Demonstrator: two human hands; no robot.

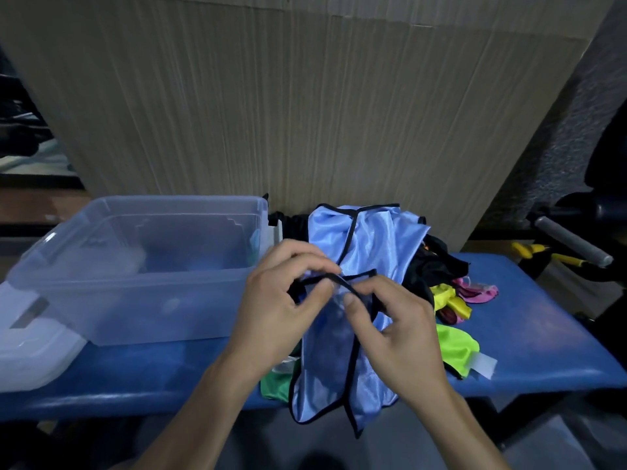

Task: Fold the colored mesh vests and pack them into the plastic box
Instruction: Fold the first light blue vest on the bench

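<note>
While the pale blue black-trimmed satin vest [342, 340] is draped over the blue desk [529, 320] edge, its black trim pinched by curled left hand [274, 310] and right hand [397, 323], clear plastic box [135, 266] set at left, colored vest pile [451, 300] heaped behind.

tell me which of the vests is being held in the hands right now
The light blue vest with black trim; both hands pinch its edge. The green, yellow and pink ones lie untouched on the table.

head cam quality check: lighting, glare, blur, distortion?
Head view: dim overall, bottom edge nearly black; soft glare on the box rim and sheen on the blue vest; left hand and right hand slightly motion-soft; wide-angle bending at the edges, the table front curving.
</note>
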